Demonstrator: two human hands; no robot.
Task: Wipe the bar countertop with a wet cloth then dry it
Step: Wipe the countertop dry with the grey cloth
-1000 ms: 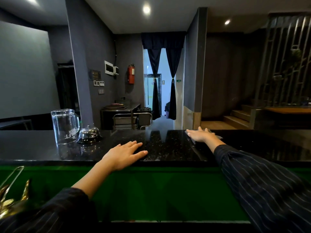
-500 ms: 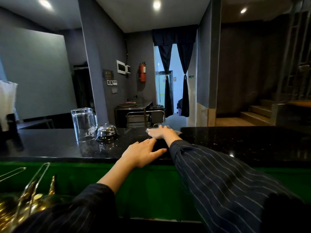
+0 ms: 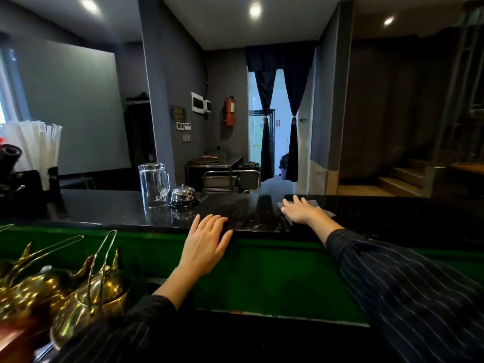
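Note:
The black speckled bar countertop [image 3: 392, 216] runs across the view above a green front panel. My right hand [image 3: 298, 210] lies flat, palm down, pressing a grey cloth [image 3: 326, 211] onto the counter near its far edge; most of the cloth is hidden under the palm. My left hand [image 3: 205, 242] rests flat on the counter's near edge, fingers apart, holding nothing. Wet streaks show on the surface between the two hands.
An upturned glass mug [image 3: 154, 185] and a chrome call bell [image 3: 182, 195] stand on the counter left of my hands. White straws [image 3: 36, 148] and dark equipment sit at far left. Brass kettles [image 3: 86, 297] with wire handles lie below at lower left.
My right hand with the cloth swept left across the counter, then back to the right. The view has shifted left, bringing straws and kettles in. The left hand stayed on the edge.

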